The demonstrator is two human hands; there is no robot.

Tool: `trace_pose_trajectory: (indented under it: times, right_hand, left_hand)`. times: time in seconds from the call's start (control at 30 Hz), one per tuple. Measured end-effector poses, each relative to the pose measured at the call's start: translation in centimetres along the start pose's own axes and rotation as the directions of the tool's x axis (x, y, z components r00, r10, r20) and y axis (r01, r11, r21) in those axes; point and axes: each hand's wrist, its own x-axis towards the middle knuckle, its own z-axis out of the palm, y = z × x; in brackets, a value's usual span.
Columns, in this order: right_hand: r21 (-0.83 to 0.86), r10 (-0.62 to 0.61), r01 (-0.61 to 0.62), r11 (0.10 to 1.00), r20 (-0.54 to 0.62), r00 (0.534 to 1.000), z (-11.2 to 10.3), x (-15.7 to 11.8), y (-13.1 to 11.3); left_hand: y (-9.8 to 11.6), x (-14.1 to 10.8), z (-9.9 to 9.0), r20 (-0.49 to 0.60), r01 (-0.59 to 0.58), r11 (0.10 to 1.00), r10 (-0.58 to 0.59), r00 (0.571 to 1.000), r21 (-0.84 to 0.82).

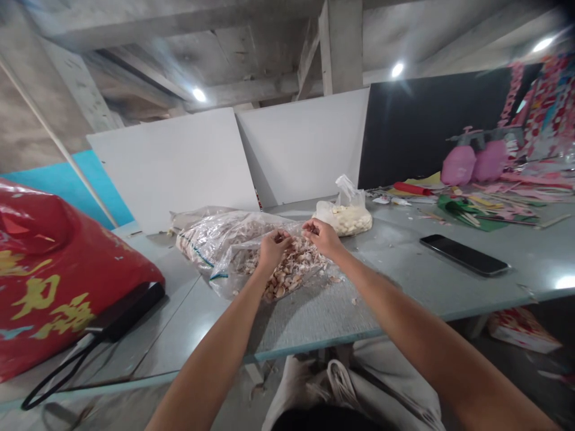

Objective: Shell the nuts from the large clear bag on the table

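My left hand [275, 248] hovers over a pile of brownish cloves and papery peelings [287, 276], which look like garlic. Its fingers are pinched together, and whatever they hold is too small to make out. Close by on the right, my right hand [323, 235] is also closed in a pinch, its fingertips facing the left ones across a small gap. The pile spills from the mouth of a large clear plastic bag [215, 236]. Just behind my right hand stands a smaller clear bag of pale peeled cloves [348, 218].
A black phone [465, 254] lies on the grey table [309, 323] at right. Pink spray bottles [459, 164] and coloured paper scraps [494, 209] sit farther back. At left are a big red bag [58, 269] and a black device with a cable [130, 311]. White boards [309, 146] lean behind.
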Motion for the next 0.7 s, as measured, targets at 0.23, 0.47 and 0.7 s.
trace_pose_trajectory:
  times: [0.23, 0.47, 0.7]
  right_hand:
    - [0.165, 0.07, -0.076, 0.983, 0.044, 0.997, 0.2, -0.2, -0.1]
    - [0.097, 0.004, -0.009, 0.995, 0.057, 0.998, 0.2, -0.5, -0.5]
    - [0.042, -0.039, 0.037, 0.998, 0.042, 0.998, 0.3, -0.4, -0.7]
  left_hand:
    - [-0.7, -0.2, -0.1, 0.207, -0.006, 0.994, -0.016, 0.978, 0.105]
    - [-0.3, -0.7, 0.2, 0.277, -0.02, 0.992, -0.016, 0.961, 0.127]
    - [-0.6, -0.5, 0.5, 0.279, -0.044, 0.995, 0.016, 0.96, 0.095]
